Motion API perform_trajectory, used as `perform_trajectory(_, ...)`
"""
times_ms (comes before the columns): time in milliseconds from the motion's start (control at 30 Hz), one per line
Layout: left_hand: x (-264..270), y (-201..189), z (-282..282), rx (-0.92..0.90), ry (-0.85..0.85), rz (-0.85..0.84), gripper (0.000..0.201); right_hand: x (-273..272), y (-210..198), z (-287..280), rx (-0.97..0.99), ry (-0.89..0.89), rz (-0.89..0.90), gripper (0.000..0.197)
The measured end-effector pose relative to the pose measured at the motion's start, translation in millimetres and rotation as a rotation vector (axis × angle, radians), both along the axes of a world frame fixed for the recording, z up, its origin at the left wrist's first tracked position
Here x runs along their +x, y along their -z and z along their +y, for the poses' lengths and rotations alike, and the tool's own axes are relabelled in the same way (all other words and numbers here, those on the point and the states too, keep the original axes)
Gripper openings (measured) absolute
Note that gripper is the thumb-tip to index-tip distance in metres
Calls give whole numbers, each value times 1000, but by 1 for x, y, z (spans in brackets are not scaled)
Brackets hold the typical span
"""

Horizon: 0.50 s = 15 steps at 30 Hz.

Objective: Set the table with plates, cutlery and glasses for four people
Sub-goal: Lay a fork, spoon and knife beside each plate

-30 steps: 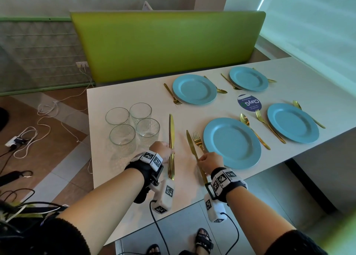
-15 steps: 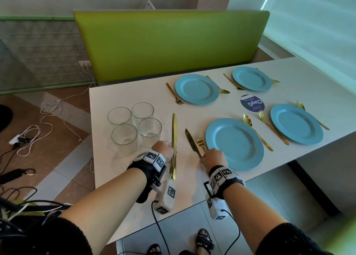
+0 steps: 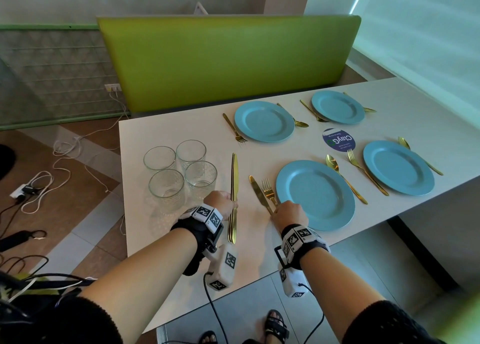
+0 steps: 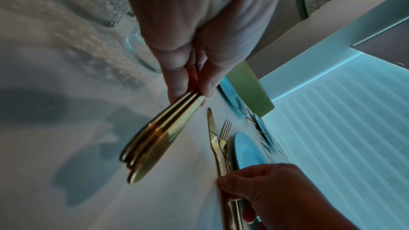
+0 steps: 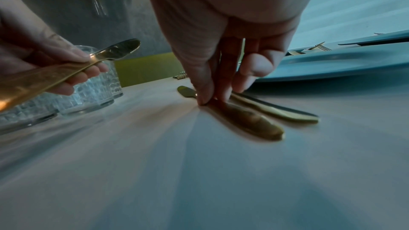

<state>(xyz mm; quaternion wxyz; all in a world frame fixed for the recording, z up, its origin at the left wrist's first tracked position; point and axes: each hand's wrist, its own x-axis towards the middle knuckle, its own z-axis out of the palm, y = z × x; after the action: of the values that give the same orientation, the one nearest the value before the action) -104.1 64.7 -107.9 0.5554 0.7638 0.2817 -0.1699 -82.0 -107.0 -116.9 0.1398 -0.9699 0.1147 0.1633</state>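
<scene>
My left hand [image 3: 232,203] [image 4: 191,86] pinches a bundle of gold knives [image 3: 233,185] [image 4: 159,137] and holds them just above the white table [image 3: 181,252], beside several empty glasses [image 3: 181,172]. One gold knife [image 3: 257,191] [image 5: 250,120] lies left of a gold fork [image 3: 267,190] and the near blue plate [image 3: 315,195]. Thumb and fingertips of my right hand [image 3: 279,209] [image 5: 210,95] pinch this knife's handle on the tabletop. A gold spoon [image 3: 342,177] lies right of that plate.
Three more blue plates [image 3: 264,121] [image 3: 337,107] [image 3: 398,167] have gold cutlery beside them. A round purple sticker [image 3: 339,139] lies between the plates. A green bench back [image 3: 228,60] stands behind the table. Cables [image 3: 39,182] run over the floor at left.
My right hand has crept slightly forward along the lying knife toward the near plate. The left hand keeps the knife bundle in nearly the same spot.
</scene>
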Motion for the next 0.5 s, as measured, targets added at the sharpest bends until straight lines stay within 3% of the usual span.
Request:
perform_trajectory(100, 2, 3, 0, 4, 4, 4, 20, 0, -1, 0, 0, 1, 4, 23)
perform_trajectory(200, 4, 3, 0, -5, 4, 6, 3, 0, -5, -1, 25, 12, 8, 22)
perform_trajectory(300, 3, -2, -2, 20, 9, 11, 26, 4, -14, -7, 80, 51, -7, 20)
perform_trajectory(500, 8, -14, -7, 99, 54, 18, 38, 19, -45, -39, 190, 83, -73, 22)
